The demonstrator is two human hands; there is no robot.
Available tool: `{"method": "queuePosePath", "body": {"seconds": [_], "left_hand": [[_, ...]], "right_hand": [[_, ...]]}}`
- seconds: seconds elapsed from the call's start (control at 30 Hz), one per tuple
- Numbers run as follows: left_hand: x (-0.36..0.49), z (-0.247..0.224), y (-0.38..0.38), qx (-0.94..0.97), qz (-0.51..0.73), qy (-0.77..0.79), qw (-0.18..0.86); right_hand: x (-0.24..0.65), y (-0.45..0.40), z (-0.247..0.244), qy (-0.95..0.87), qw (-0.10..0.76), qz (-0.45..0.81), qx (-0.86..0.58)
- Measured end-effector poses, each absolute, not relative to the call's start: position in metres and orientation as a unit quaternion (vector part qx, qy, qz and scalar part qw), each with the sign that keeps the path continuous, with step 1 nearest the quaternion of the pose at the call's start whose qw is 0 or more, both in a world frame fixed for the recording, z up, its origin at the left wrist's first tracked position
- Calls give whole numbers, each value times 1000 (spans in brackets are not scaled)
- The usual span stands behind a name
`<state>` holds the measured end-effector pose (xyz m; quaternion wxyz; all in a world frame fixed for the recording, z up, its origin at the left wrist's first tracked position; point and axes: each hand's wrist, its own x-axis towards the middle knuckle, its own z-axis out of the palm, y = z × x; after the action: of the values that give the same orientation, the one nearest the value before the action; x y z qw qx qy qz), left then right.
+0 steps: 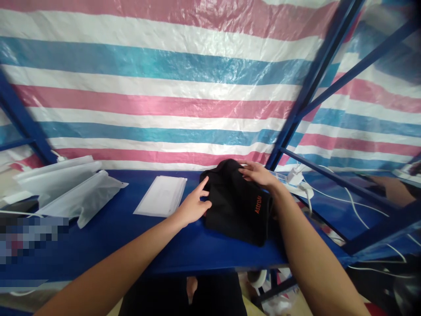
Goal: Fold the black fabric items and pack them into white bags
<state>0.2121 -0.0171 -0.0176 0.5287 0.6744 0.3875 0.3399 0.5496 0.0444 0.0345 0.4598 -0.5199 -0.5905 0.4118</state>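
A black fabric piece (235,202) with orange "AstroAI" lettering lies bunched on the blue tabletop (131,250), its far end raised in a rounded fold. At its left edge is my left hand (194,204), fingers spread and pointing toward the cloth; some fingertips are partly hidden by the edge. My right hand (259,174) rests on the upper right side of the fabric, fingers stretched over it and thumb out of sight. Left of my left hand lies a flat stack of whitish translucent plastic sleeves (161,196).
Crumpled frosted plastic bags (82,191) lie at the left. A white power strip (301,189) with plugs and cables sits on the right beyond my right forearm. Blue metal frame posts (305,92) rise at both sides, and a striped plastic sheet (158,101) hangs behind.
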Motion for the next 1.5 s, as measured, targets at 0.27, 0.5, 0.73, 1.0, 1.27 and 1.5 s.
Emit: {"method": "queuePosePath", "body": {"seconds": [0.27,0.5,0.73,1.0,1.27,1.5], "left_hand": [[207,-11,-26,636,272,414,591],[189,-4,-35,801,276,404,344],[111,16,29,822,313,458,126],[40,-38,88,814,210,539,60],[50,-48,79,818,186,538,83],[56,-57,81,824,190,528,82]], "right_hand": [[652,12,37,-428,358,310,-769],[594,25,67,-631,324,105,-696],[459,33,88,-841,172,152,-491],[340,52,-5,-920,210,75,-323],[336,47,-38,-897,258,75,-351],[330,53,-38,-866,332,158,-338]]}}
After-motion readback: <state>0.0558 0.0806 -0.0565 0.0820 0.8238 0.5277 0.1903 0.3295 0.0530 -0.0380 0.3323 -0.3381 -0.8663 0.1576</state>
